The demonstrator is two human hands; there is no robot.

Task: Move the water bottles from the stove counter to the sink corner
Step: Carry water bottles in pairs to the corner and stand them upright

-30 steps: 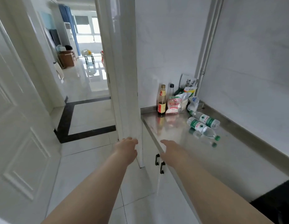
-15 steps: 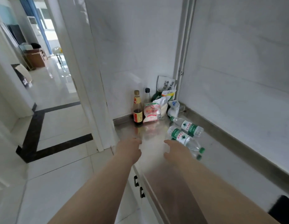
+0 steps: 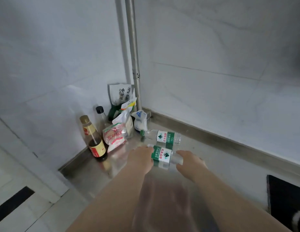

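Two clear water bottles with green and white labels lie on their sides on the steel counter (image 3: 229,164) near the wall corner. The far water bottle (image 3: 164,137) lies free, with its green cap pointing left. The near water bottle (image 3: 161,155) lies between my hands. My left hand (image 3: 140,159) closes on its left end. My right hand (image 3: 190,160) closes on its right end and hides the cap. The bottle still looks to be resting on the counter.
In the corner stand a brown sauce bottle (image 3: 95,143), a clear bottle with a black cap (image 3: 100,114) and several food packets (image 3: 114,136). A metal pipe (image 3: 132,56) runs up the corner. The black stove edge (image 3: 286,198) is at the right, and the counter ends at the left above the floor.
I have moved closer to the counter and the view has swung to the corner. Both hands reached forward from the counter edge and closed on the near bottle's two ends.
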